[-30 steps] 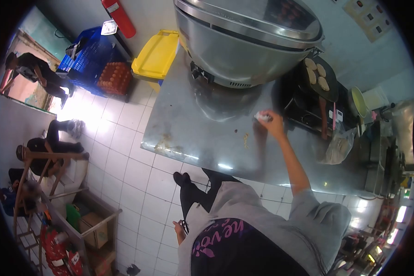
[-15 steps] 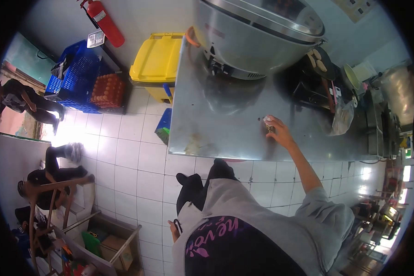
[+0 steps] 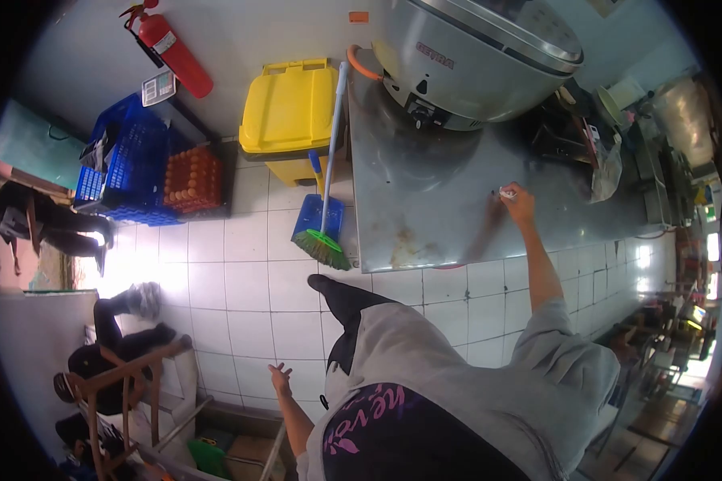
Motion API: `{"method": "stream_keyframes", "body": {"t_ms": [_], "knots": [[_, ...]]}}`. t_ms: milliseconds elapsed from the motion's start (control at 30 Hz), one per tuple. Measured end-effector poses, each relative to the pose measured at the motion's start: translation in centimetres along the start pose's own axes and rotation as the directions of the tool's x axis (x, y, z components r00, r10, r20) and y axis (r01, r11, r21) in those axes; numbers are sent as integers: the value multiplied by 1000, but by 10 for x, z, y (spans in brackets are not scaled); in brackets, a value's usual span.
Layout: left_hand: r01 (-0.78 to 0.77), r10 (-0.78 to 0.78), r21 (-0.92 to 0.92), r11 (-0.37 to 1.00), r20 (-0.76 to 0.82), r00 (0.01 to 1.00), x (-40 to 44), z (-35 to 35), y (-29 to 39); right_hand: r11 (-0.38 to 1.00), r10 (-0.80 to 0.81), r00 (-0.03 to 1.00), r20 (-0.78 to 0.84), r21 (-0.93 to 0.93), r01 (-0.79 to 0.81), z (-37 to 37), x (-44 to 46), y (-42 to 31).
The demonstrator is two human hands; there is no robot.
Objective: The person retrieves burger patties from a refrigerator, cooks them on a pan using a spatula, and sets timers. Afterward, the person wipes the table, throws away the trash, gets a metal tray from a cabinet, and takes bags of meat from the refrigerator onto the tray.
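My right hand [image 3: 519, 204] is closed around a small whitish thing [image 3: 507, 193], partly covered by the fingers, whose kind I cannot make out. It is over the steel table [image 3: 449, 216], close to a small dark spot on the top; whether it touches the surface I cannot tell. A large grey rice cooker [image 3: 465, 80] stands on the table beyond this hand. Down at my left side, my left hand [image 3: 281, 380] hangs over the tiled floor with its fingers apart, holding nothing.
A yellow bin [image 3: 289, 108], a green-bristled broom [image 3: 322, 247] and a blue dustpan [image 3: 317, 218] stand left of the table. Further left are a blue crate [image 3: 124, 156], egg trays [image 3: 192, 180] and a fire extinguisher [image 3: 176, 56]. A seated person [image 3: 108, 373] is at lower left.
My view has shifted, bringing the broom and dustpan into sight. My left hand has swung out from my side. My right hand has come slightly nearer the dark spot, still holding the whitish thing.
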State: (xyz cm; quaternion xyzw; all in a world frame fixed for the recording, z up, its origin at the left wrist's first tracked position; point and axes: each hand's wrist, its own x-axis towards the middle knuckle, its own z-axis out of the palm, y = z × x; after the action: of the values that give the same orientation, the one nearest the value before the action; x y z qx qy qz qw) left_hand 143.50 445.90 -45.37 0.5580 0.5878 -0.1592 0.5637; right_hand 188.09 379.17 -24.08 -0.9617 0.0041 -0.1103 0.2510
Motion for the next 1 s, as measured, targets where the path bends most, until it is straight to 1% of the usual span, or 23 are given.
{"method": "stream_keyframes", "body": {"t_ms": [33, 67, 100, 133, 167, 200, 233, 267, 300, 333, 367, 433, 467, 500, 533, 600, 633, 667, 733, 767, 867, 967, 1000], "knots": [[-2, 1, 69, 998, 25, 1000, 16, -9, 14, 997, 57, 996, 76, 53, -61, -1, 1, 3], [15, -22, 146, 989, 42, 999, 14, -19, 43, 996, 71, 995, 69, 50, -74, -6, 1, 0], [8, -16, 162, 987, 48, 999, 28, -27, 55, 892, 312, 941, 129, 302, -337, -14, 2, -7], [-47, 51, 52, 998, -61, 997, 40, -36, 67, 658, 505, 828, 243, 512, -552, -19, 2, -15], [-113, 102, -53, 992, -174, 979, 54, -48, 74, 651, 520, 821, 236, 513, -560, -21, -1, -25], [-85, 81, -38, 996, -104, 991, 77, -70, 72, 476, 563, 788, 248, 682, -555, -24, -7, -36], [-80, 77, -24, 997, -97, 992, 90, -85, 69, 280, 598, 754, 271, 812, -513, -27, -14, -46], [10, -11, -11, 1000, -60, 998, 100, -97, 71, 277, 605, 749, 270, 810, -516, -28, -20, -55], [92, -92, -2, 996, -29, 995, 109, -108, 81, 208, 586, 762, 276, 857, -471, -25, -23, -65], [95, -92, -52, 994, 56, 994, 113, -116, 85, 130, 566, 774, 285, 896, -425, -15, -25, -76], [97, -101, -108, 989, -39, 994, 122, -115, 82, 114, 561, 774, 294, 898, -424, -3, -24, -96], [156, -154, -16, 988, 67, 986, 111, -117, 96, 85, 616, 752, 236, 929, -361, 14, -21, -139], [187, -186, -18, 982, 65, 980, 129, -119, 84, 74, 612, 753, 242, 930, -359, 23, -16, -166], [324, -313, -80, 943, 119, 942, 134, -117, 92, 91, 585, 771, 252, 924, -371, 35, -9, -197], [154, -148, -47, 987, 109, 983, 144, -112, 83, 106, 559, 787, 261, 918, -381, 49, -1, -226], [149, -153, 37, 988, 154, 976, 162, -123, 102, 50, 532, 803, 267, 937, -345, 78, 15, -282], [128, -137, 64, 990, 165, 977, 170, -128, 118, 11, 505, 820, 270, 948, -319, 93, 21, -305], [107, -120, 85, 991, 172, 978, 179, -136, 134, 2, 515, 815, 266, 950, -312, 110, 24, -324], [56, -77, 114, 992, 188, 979, 205, -153, 173, -76, 454, 848, 272, 961, -268, 141, 34, -359], [30, -54, 126, 992, 192, 980, 216, -163, 195, -80, 465, 846, 261, 964, -253, 156, 36, -375], [-58, 28, 135, 989, 211, 977, 259, -189, 260, -171, 463, 846, 264, 963, -207, 190, 44, -423], [-134, 110, 86, 987, 241, 964, 293, -213, 315, -210, 511, 809, 291, 955, -211, 215, 45, -456], [-136, 104, 132, 982, 222, 969, 301, -221, 334, -210, 507, 819, 269, 960, -186, 226, 46, -460]]}}
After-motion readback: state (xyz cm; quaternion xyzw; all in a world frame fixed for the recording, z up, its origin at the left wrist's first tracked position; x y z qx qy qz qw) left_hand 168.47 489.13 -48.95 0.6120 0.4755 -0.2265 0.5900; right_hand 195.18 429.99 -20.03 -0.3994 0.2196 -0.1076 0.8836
